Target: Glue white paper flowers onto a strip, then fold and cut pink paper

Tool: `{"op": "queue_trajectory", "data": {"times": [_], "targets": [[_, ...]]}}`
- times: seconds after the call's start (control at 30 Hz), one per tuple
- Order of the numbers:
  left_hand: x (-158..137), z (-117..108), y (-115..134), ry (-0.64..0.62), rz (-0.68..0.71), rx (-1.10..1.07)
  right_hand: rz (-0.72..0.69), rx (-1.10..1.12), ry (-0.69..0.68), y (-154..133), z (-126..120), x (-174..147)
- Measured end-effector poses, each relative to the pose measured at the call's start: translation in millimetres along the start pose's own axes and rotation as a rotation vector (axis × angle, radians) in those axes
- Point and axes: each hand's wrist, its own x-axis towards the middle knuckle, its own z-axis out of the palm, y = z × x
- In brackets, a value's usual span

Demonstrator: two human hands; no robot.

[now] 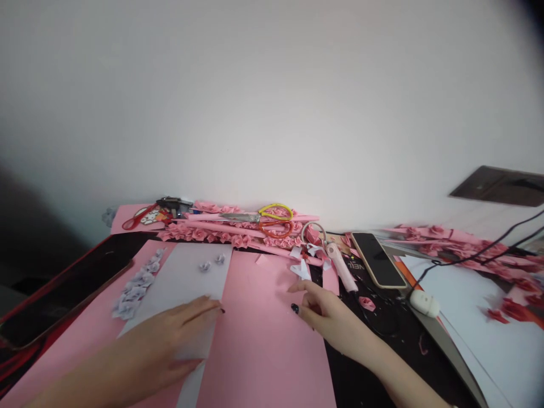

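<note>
My left hand (187, 320) lies stretched out over a white paper sheet (172, 283), with its fingertips near the sheet's right edge. The sheet rests on pink paper (272, 334). Above the right part of the pink paper hovers my right hand (318, 309), fingers curved and thumb apart, with nothing visible between them. Just beyond its fingertips lies a white folded paper piece (301, 270). Two small pale paper flowers (204, 266) sit on the white sheet beyond my left hand. A row of pale paper flowers (136, 289) runs along the sheet's left side.
Scissors (272, 218) lie on pink paper-flower strips (199, 231) along the wall. To the right are a pink handled tool (342, 266), a phone (378, 260), a white case (425, 303) and black cables (471, 259). A dark tablet-like slab (63, 300) lies at left.
</note>
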Motion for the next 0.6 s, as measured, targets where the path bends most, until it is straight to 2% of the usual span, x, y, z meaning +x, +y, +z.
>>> {"op": "queue_trajectory", "data": {"times": [0.17, 0.37, 0.6], "targets": [[-3.3, 2.4, 1.1, -0.015, 0.089, 0.038, -0.001, -0.027, -0.011, -0.6, 3.8, -1.3], [-7.5, -4.8, 6.3, -0.012, 0.102, -0.033, -0.028, -0.035, -0.026, -5.6, 9.9, 2.0], [-9.1, -5.7, -1.3, 0.135, -0.199, -0.217, -0.053, 0.048, -0.133, -23.2, 28.8, 6.9]]}}
